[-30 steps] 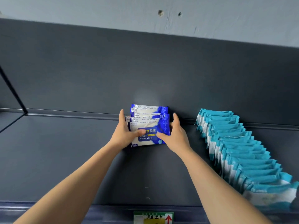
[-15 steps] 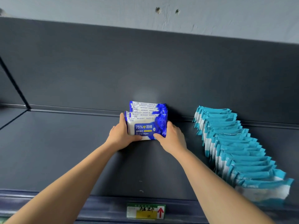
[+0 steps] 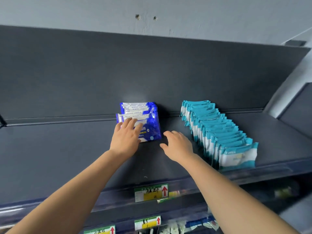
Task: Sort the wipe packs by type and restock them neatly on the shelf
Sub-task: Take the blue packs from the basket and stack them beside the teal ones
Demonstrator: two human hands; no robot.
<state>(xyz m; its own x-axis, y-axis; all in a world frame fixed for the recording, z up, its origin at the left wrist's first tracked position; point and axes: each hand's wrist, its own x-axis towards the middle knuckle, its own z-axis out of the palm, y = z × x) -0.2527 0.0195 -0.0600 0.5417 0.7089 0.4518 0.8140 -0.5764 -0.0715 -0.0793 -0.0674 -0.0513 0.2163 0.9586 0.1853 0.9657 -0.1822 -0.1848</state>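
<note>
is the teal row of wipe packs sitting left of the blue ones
No, the teal packs stand in a row to the right of the blue packs, with a strip of bare shelf between them.

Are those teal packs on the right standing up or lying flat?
Standing up, on edge. The teal packs form one front-to-back row on the shelf, top edges showing, only the nearest pack's face visible.

shelf [image 3: 50, 157]: alcohol packs [image 3: 149, 122] are standing at back | pack row [image 3: 219, 132] is running back-to-front at their right | left grip [image 3: 125, 137] is resting on front alcohol pack | right grip [image 3: 177, 144] is sitting between both groups
</note>
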